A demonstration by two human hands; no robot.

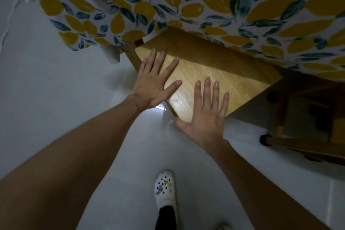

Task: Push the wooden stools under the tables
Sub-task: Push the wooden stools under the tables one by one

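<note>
A wooden stool (pixel 214 73) with a light square seat stands partly under a table draped in a white cloth (pixel 186 5) printed with yellow and teal leaves. The cloth's hem hides the stool's far edge. My left hand (pixel 153 82) lies flat on the seat's near left side, fingers spread. My right hand (pixel 205 110) rests flat on the seat's near corner, fingers apart, thumb over the edge. Neither hand grips anything.
A second wooden stool or frame (pixel 308 136) with dark leg caps sits in shadow under the table at right. White glossy floor (pixel 56 99) spreads left and below. My foot in a white clog (pixel 165 186) stands near the bottom centre.
</note>
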